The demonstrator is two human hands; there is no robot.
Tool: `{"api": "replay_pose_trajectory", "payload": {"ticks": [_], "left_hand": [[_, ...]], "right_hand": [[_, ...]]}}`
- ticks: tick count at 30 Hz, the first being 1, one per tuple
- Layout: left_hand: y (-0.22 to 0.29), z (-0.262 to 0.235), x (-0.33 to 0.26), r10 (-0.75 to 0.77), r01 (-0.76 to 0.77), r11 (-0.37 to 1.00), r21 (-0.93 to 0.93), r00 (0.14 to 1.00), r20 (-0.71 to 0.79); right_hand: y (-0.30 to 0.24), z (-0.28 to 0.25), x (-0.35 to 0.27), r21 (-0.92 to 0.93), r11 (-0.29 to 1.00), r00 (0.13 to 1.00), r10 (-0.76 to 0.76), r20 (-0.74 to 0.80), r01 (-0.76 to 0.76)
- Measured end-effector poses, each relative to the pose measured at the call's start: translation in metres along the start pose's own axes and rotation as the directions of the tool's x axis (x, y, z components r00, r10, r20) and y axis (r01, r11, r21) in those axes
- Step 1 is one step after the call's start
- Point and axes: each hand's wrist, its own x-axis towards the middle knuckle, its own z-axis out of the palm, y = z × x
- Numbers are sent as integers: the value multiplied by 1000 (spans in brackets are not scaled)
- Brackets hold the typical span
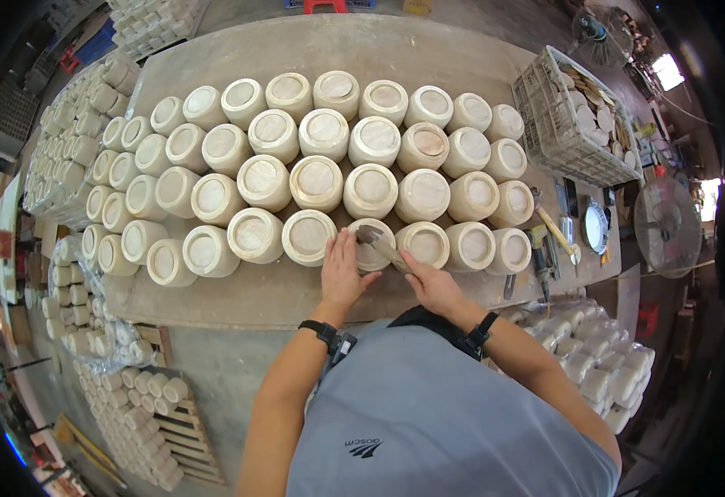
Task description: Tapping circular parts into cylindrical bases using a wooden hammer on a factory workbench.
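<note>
Pale round pot (370,245), flat base up, in the front row on a dusty table (255,298); left hand (342,269) flat against its side, fingers together. Right hand (428,283) pinching a scraper (381,245) laid across the base. More pots (317,182) in rows, crate (557,124) at right, concrete floor (230,364) below.

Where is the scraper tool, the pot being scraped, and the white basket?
scraper tool (381,245), head view, on its flat metal blade.
pot being scraped (368,258), head view, on its upturned base beside the blade.
white basket (536,108), head view, on its near mesh wall.
</note>
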Motion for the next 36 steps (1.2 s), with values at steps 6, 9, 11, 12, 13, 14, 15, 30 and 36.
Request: {"api": "replay_pose_trajectory", "payload": {"ticks": [6, 9, 11, 12, 13, 14, 15, 30, 36], "left_hand": [[-3, 8, -2, 4, -5, 999, -41, 999, -42], [-1, 7, -3, 8, -8, 1000, 1, 998, -66], [-1, 6, -1, -2, 2, 1000, -2, 998, -65], [-1, 5, -2, -1, 1, 1000, -6, 999, -43], [-1, 5, -3, 0, 0, 1000, -10, 1000, -22], [-2, 5, -2, -3, 3, 1000, -9, 1000, -24], [-1, 6, -3, 14, -15, 1000, -19, 999, -44], [0, 6, -1, -5, 6, 1000, 13, 1000, -27], [1, -1, -1, 13, -14, 999, 49, 1000, 23]], "right_hand": [[-12, -8, -6, 36, 989, 974, -134, -181, 143], [-9, -10, 2, -150, 988, 999, 35, -8, -36], [-4, -6, 2, -112, 994, 1000, 7, -28, -10], [-4, -6, 2, -72, 997, 999, -22, -43, 19], [-5, -7, 0, -73, 997, 999, -25, -41, 22], [-6, -8, -2, -15, 997, 990, -78, -114, 76], [-8, -10, -4, 38, 990, 974, -123, -188, 132], [4, -4, -9, 104, 983, 939, -107, -326, 148], [19, -15, -22, 455, 842, 940, 341, -31, -290]]}}
